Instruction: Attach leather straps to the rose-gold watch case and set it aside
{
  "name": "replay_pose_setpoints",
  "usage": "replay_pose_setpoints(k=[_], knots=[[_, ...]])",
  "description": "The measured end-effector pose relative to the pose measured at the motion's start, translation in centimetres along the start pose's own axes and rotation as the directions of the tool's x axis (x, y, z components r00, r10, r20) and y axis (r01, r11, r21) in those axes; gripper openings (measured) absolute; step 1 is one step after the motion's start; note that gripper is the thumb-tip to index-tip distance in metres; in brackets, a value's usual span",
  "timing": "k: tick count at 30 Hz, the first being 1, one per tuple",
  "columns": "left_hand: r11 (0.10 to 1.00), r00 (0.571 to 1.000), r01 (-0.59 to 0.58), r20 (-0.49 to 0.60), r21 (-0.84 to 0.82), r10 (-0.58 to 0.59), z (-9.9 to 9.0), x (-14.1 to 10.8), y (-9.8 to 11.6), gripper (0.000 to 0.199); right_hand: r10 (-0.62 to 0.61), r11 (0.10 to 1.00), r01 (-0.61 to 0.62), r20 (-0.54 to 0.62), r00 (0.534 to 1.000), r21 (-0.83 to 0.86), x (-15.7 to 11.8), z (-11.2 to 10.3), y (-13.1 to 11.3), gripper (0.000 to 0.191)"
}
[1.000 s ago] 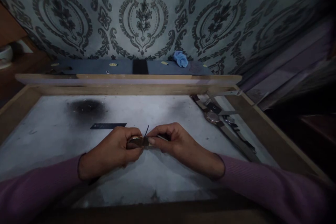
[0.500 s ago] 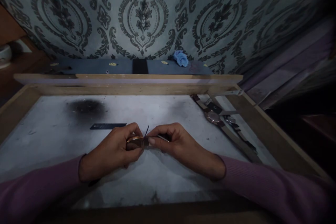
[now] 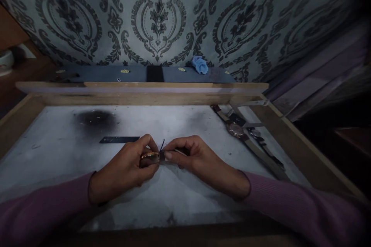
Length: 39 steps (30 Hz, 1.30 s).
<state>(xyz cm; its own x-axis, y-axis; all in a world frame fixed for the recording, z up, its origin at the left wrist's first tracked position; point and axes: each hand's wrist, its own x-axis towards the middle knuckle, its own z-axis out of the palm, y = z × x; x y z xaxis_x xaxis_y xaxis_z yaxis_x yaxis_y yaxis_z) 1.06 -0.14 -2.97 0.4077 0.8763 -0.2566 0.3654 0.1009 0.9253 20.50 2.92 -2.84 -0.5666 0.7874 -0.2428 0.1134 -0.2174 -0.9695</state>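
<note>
My left hand [image 3: 131,160] is closed round a gold-rimmed watch [image 3: 150,156], thumb below it and forefinger above. Pinched between the thumb and fingers of my right hand [image 3: 195,158] is a dark strap [image 3: 162,156], which meets the right side of the watch case. A thin dark strip [image 3: 162,144] sticks up between the two hands; whether it belongs to the strap I cannot tell. Both hands are just above the white tabletop [image 3: 179,200], their fingertips almost touching. My fingers hide most of the watch and the strap.
Behind my left hand lies a flat dark strip [image 3: 119,139]. Two watches, one larger [image 3: 236,129] and one smaller [image 3: 255,133], lie at the right with their straps stretched out. A raised wooden rim [image 3: 130,99] borders the surface. A crumpled blue cloth [image 3: 199,65] sits beyond it.
The watch in my left hand has tilted slightly, so a paler face shows under the gold rim. My right hand has barely shifted.
</note>
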Motion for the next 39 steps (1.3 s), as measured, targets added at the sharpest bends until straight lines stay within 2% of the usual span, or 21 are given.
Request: replay_pose_setpoints(k=[10,22,39], knots=[[1.0,1.0,0.024,0.006,-0.005,-0.023,0.0,-0.08,-0.05,0.013,-0.005,0.999,0.005,-0.005,1.0,-0.046,0.02,-0.05,0.1,0.014],[1.0,1.0,0.018,0.009,0.006,-0.018,0.12,-0.01,0.18,0.014,-0.047,0.999,0.046,-0.013,0.999,-0.025,0.17,-0.01,0.57,0.015],[0.986,0.997,-0.071,-0.03,0.15,0.077,0.14,-0.14,0.4,0.013,-0.066,0.998,0.066,-0.032,0.997,0.009,0.05,0.0,0.38,0.014]])
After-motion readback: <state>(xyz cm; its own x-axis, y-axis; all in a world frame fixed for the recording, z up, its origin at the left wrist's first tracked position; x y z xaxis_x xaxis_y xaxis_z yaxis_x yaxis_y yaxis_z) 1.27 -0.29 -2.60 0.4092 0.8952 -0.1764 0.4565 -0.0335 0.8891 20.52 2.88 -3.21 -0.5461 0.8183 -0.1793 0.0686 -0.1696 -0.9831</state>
